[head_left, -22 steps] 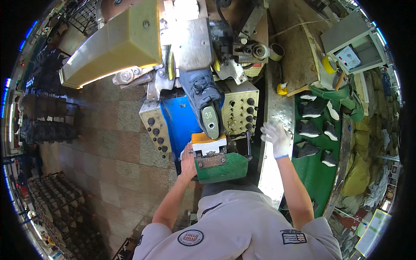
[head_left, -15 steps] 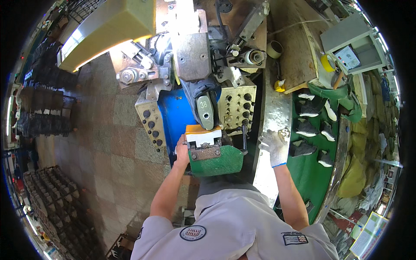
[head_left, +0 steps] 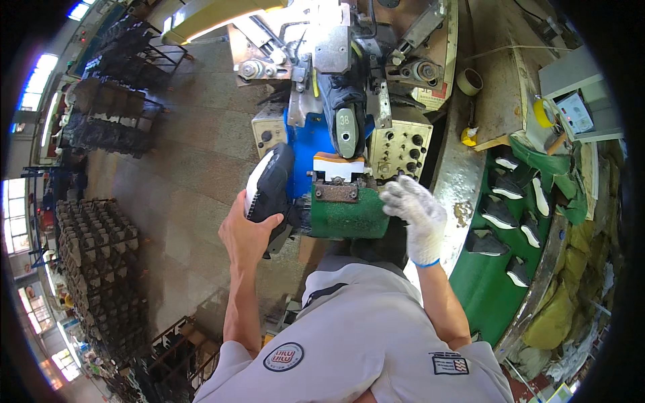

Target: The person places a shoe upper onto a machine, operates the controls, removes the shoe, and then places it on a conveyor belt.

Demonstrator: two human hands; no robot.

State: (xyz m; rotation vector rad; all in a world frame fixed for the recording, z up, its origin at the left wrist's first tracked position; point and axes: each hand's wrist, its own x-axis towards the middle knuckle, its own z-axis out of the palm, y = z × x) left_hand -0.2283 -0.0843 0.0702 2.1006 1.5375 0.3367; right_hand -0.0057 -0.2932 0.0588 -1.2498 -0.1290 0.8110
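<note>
My left hand (head_left: 247, 227), bare, grips a black shoe (head_left: 274, 178) with a white sole, held up left of the machine's green rounded block (head_left: 349, 216). My right hand (head_left: 418, 213), in a white glove with a blue cuff edge, hovers at the block's right side, fingers apart with nothing seen in them. Ahead of both, a dark shoe upper on a grey-green last (head_left: 346, 132) sits toe-inward under the machine's metal head (head_left: 332, 50). Below its heel is a white pad (head_left: 339, 168) with an orange top edge.
Control panels (head_left: 402, 149) with black knobs flank the blue machine part (head_left: 311, 141). To the right, a metal ledge (head_left: 451, 201) borders a green conveyor belt (head_left: 470, 295) carrying several dark shoes. A yellow lamp housing (head_left: 218, 20) overhangs the far left. Loaded racks (head_left: 101, 262) stand left.
My left hand has come up holding a black shoe, from beside the green block. My right hand has moved left off the metal ledge towards the block. The view has shifted.
</note>
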